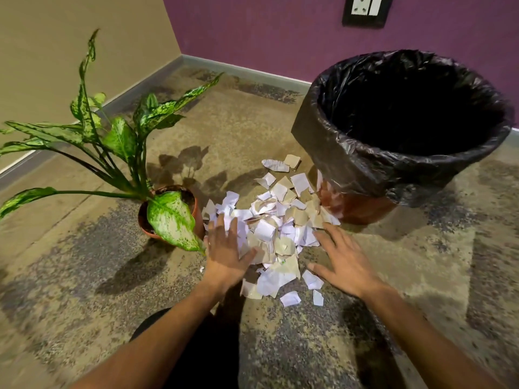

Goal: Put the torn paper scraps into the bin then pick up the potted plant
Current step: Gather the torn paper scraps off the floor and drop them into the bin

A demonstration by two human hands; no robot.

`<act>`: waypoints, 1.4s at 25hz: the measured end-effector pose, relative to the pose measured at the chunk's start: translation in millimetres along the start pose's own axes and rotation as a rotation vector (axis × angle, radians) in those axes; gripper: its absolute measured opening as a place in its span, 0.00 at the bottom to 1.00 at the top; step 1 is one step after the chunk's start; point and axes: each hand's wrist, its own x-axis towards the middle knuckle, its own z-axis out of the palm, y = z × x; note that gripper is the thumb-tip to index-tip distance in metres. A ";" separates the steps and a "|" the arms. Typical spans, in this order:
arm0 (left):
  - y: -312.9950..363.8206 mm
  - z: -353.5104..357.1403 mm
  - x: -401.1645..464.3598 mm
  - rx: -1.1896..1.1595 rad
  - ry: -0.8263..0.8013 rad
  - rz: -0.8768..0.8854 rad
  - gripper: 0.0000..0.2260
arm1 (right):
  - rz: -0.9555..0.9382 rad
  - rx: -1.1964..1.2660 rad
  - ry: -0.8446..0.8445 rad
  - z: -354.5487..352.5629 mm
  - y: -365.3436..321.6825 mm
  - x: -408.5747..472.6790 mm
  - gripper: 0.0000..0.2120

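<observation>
Flanking the torn paper scraps (276,234) heaped on the floor (84,276): left hand (224,252) spread flat on them, right hand (344,265) spread at their edge; bin (365,169) touches pile, potted plant (168,211) just beside it.

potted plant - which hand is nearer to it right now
Left. The left hand lies flat on the paper scraps right beside the potted plant; the right hand is across the pile, nearer the bin.
</observation>
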 end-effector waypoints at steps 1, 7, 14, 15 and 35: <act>-4.0 -0.7 6.5 -0.067 0.001 -0.044 0.45 | 0.006 0.010 0.003 -1.2 -0.7 6.4 0.40; -6.4 -2.7 49.2 -0.209 0.057 -0.125 0.46 | 0.030 0.051 -0.032 -20.8 -9.8 48.8 0.45; -10.1 -3.9 90.3 -0.449 -0.132 -0.270 0.46 | 0.097 -0.006 -0.060 -25.9 -32.4 84.1 0.54; -9.7 -0.3 90.2 -0.384 -0.152 -0.246 0.44 | 0.076 -0.008 -0.069 -25.3 -37.8 85.3 0.54; 77.4 12.6 -4.1 -0.287 -0.444 0.254 0.34 | 0.200 0.055 -0.192 -33.6 6.2 -13.4 0.30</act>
